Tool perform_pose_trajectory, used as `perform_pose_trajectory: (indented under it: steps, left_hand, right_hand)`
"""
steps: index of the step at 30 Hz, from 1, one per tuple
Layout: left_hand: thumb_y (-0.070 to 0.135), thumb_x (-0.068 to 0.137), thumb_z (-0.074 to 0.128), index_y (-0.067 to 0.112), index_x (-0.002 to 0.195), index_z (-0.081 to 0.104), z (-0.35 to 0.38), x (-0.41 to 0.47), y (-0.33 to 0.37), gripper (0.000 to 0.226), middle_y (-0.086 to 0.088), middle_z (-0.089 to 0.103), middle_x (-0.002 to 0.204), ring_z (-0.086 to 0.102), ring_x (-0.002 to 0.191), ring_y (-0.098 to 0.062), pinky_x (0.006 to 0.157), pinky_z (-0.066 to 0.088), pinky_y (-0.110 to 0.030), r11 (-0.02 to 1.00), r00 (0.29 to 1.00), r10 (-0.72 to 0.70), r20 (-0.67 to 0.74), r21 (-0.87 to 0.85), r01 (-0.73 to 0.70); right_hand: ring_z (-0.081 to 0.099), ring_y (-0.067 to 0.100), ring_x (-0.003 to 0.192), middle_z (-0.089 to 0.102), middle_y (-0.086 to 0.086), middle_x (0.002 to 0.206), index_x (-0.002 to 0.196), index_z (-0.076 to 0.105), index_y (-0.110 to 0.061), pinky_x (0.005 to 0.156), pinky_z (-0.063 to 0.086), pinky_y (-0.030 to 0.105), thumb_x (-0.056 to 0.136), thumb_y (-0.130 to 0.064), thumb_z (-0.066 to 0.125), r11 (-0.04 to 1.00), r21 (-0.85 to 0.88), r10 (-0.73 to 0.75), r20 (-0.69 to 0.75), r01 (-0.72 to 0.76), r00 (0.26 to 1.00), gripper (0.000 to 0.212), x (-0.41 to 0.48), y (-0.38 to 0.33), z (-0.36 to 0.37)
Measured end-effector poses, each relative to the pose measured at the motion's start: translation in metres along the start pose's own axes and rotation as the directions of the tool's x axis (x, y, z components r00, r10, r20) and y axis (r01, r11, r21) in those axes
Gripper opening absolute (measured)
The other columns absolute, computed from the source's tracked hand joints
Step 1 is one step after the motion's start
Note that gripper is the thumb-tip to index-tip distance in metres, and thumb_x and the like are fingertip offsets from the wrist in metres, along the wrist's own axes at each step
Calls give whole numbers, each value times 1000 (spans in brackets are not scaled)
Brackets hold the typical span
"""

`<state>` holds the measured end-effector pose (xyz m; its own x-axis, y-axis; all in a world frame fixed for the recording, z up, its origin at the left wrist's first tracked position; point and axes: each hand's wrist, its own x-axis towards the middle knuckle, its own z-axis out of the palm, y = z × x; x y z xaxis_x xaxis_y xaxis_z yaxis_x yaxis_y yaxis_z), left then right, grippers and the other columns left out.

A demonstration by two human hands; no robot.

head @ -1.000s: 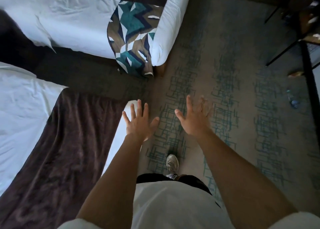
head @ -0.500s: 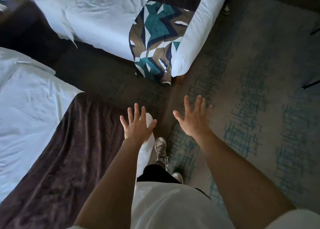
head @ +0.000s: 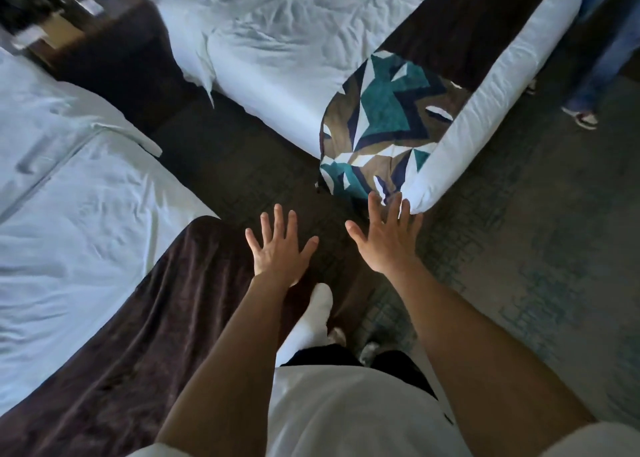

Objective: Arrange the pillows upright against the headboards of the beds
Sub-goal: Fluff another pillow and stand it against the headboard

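Observation:
Two beds lie below me. The near bed (head: 79,214) on the left has white sheets and a dark brown runner (head: 114,345) across its foot. The far bed (head: 277,41) has rumpled white sheets, and a teal, brown and white patterned cushion (head: 377,124) hangs over its foot corner. My left hand (head: 278,248) hovers open above the aisle at the near bed's corner. My right hand (head: 388,238) is open too, its fingertips overlapping the cushion's lower edge. Both hold nothing. No headboard is in view.
A dark carpeted aisle (head: 242,165) runs between the beds, with patterned carpet (head: 536,266) on the right. A dark nightstand (head: 52,30) stands at the top left. Another person's legs and shoes (head: 585,110) are at the top right, by the far bed's foot.
My view has swung left and forward toward the aisle, so both beds look nearer. My hands stay spread open; the right one now lies over the patterned cushion's edge.

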<state>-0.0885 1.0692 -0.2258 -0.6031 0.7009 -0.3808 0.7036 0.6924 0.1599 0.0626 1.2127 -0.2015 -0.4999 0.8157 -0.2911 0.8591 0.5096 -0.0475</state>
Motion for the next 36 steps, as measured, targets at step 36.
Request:
perform_pose_trajectory:
  steps: [36]
  left_hand:
    - [74, 96, 16, 27, 162, 1, -122, 256, -97, 82, -3, -16, 169, -14, 155, -33, 120, -5, -65, 661, 685, -728, -23, -286, 693]
  right_hand:
    - [-7, 41, 156, -11, 21, 169, 162, -9, -31, 123, -3, 63, 91, -78, 9, 616, -217, -724, 222, 757, 653, 88, 391, -267, -87]
